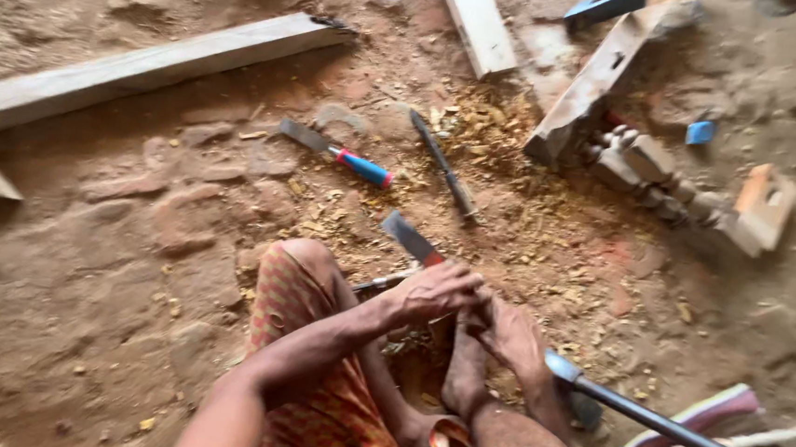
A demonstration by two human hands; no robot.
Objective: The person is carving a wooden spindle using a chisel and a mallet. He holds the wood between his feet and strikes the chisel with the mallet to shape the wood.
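You had your left hand (pixel 430 293) and right hand (pixel 511 339) clenched together over your foot (pixel 467 368), chisel (pixel 413 240) just beyond, shavings (pixel 513 176) already scattered, carved post (pixel 662 181) lying far right.

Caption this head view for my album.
Both hands, left hand and right hand, meet above a bare foot on a chip-strewn earthen floor.

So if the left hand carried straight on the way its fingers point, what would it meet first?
The left hand points right, toward the right hand, and their fingers already look touching over the foot. So it would meet the right hand first, though blur leaves depth unclear.
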